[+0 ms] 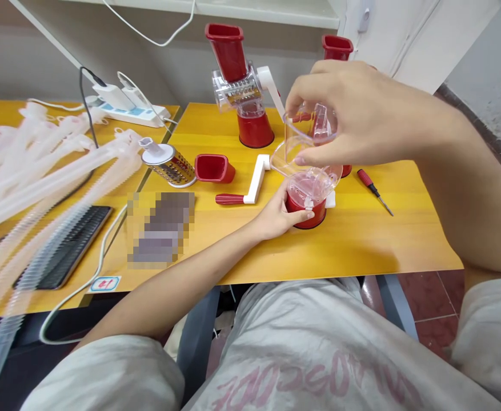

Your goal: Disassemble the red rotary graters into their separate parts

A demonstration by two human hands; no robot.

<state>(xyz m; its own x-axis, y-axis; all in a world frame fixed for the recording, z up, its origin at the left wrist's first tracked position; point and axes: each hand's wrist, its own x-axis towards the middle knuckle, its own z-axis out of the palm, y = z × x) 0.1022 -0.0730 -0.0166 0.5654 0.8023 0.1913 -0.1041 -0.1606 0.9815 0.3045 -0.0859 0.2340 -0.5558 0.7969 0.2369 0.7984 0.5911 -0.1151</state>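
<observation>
Nearly upright, clear cup (310,128) in right hand (353,111); left hand (278,216) on red base (305,212).

From here the light looks bright and even across the yellow tabletop (361,240), with only a soft shadow beneath the raised right hand (353,111). Small highlights glint on the steel grater drum (168,165) and the clear plastic cup (310,128). The pale plastic tubes (31,188) at left look blurred and ghostly, a pixelated patch (160,228) covers one spot, and the wide lens bends everything near the edges
</observation>
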